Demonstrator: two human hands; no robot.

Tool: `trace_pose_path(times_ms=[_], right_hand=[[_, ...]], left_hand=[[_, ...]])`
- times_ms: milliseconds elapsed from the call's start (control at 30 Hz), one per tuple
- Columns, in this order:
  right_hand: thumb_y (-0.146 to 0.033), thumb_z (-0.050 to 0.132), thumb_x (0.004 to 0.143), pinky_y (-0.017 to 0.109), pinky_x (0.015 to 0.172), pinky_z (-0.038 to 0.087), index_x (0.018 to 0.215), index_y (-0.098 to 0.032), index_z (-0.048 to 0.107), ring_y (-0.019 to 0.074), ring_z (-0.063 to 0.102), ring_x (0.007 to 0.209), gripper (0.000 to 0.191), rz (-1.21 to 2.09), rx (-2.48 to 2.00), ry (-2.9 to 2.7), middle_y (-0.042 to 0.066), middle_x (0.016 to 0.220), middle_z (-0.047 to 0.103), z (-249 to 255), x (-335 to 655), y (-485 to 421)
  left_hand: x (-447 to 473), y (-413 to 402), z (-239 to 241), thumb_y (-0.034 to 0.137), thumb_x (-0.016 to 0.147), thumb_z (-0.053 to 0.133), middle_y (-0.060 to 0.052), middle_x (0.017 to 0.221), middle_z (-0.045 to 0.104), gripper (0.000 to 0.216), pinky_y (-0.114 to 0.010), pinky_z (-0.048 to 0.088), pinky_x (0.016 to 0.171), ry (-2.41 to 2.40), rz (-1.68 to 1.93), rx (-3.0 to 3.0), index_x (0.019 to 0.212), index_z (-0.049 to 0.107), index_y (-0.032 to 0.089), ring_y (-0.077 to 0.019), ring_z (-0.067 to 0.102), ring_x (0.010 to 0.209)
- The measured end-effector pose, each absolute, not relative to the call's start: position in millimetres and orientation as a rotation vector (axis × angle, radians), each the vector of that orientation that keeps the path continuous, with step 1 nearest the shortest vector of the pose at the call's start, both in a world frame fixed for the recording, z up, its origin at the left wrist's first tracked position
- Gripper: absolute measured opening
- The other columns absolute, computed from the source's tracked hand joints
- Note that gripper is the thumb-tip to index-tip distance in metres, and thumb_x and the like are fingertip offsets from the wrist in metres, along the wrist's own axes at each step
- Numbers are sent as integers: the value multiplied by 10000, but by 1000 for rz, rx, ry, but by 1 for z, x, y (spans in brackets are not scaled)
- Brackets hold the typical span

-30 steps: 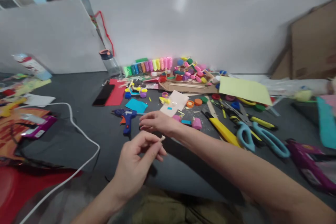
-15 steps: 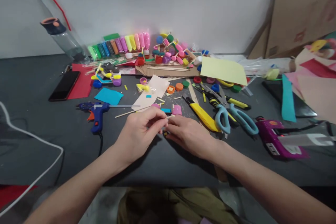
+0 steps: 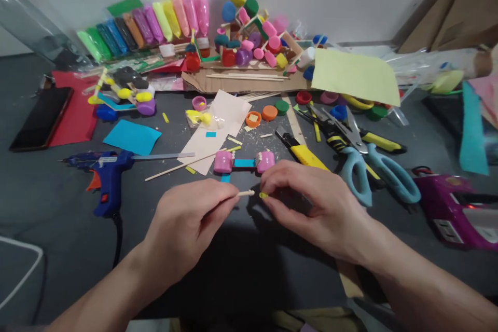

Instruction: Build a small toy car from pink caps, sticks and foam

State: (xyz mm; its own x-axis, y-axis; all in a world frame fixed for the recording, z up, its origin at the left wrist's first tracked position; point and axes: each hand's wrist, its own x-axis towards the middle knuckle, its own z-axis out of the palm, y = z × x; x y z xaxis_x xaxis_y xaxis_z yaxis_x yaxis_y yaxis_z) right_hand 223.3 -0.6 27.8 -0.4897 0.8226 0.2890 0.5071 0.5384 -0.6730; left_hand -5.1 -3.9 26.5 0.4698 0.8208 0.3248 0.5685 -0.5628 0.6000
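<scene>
Between the fingertips of my left hand (image 3: 194, 212) is a thin wooden stick (image 3: 246, 193), its tip pointing right with a small pale blob on the end. My right hand (image 3: 315, 202) pinches a tiny yellow piece (image 3: 263, 195) between thumb and forefinger. A small gap separates the stick's tip from the yellow piece. Just beyond my hands lies a small assembly of two pink bottle caps (image 3: 223, 162) joined by a blue strip (image 3: 245, 163). Another blue strip sticks out toward me below the left cap.
A blue glue gun (image 3: 107, 176) lies at left, near a blue paper piece (image 3: 132, 137). To the right are a yellow cutter (image 3: 307, 155), scissors (image 3: 360, 166) and a purple device (image 3: 447, 212). Clay packets (image 3: 151, 26) and coloured cap models (image 3: 252, 36) line the back.
My hands have come apart slightly, so the stick and the yellow piece now show between them. The view has moved closer to the table, uncovering the pink-cap assembly.
</scene>
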Motion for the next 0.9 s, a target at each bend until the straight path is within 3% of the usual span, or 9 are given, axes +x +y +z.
trace_pose_path(times_ms=[133, 433, 900], right_hand=[[-142, 600, 945, 263, 699, 500, 900, -175, 602, 154, 679, 807, 56, 712, -1071, -2168, 42, 874, 706, 31, 225, 0], [-121, 608, 928, 257, 681, 517, 894, -188, 599, 163, 723, 818, 76, 657, -1074, -2170, 35, 864, 738, 28, 222, -5], [-157, 642, 935, 242, 603, 554, 894, -227, 651, 162, 744, 793, 82, 793, -1170, -2064, 10, 871, 766, 30, 220, -7]], left_hand=[[-6, -5, 25, 204, 1003, 529, 31, 762, 747, 211, -202, 474, 621, 1152, 740, 2363, 847, 671, 212, -113, 683, 655], [-1, -6, 23, 174, 1002, 553, 29, 813, 773, 152, -151, 517, 728, 1089, 823, 2433, 921, 679, 192, -87, 721, 718], [-2, -4, 23, 205, 1013, 538, 4, 810, 780, 180, -178, 526, 669, 1094, 770, 2389, 918, 689, 188, -111, 723, 687]])
